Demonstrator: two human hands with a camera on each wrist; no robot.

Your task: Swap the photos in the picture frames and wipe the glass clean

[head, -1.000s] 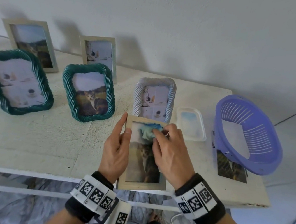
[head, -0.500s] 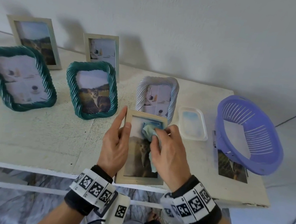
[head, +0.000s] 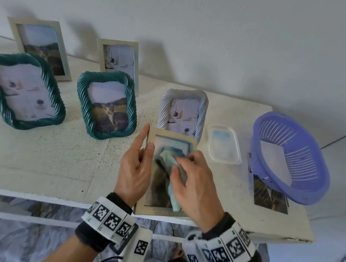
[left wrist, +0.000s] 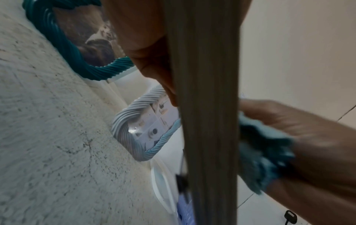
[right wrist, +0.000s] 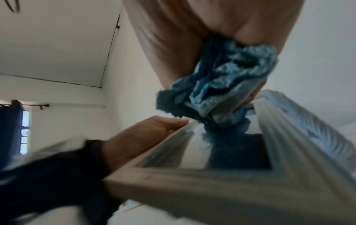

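Head view: L hand (head: 135, 170) grips pale wood frame (head: 160, 211), R hand (head: 195, 184) clutches blue cloth (head: 169, 160).

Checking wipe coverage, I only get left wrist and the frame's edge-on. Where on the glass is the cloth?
Observer: Head view: the cloth, held by the right hand, sits bunched on the upper half of the glass of the wooden frame, one tail trailing toward the lower right corner.
Operator: Left hand grip?
Observer: The left hand holds the wooden frame's left edge, thumb on the front, index finger straight.
Operator: Loose photos?
Observer: One loose photo on the table, partly under the purple basket.
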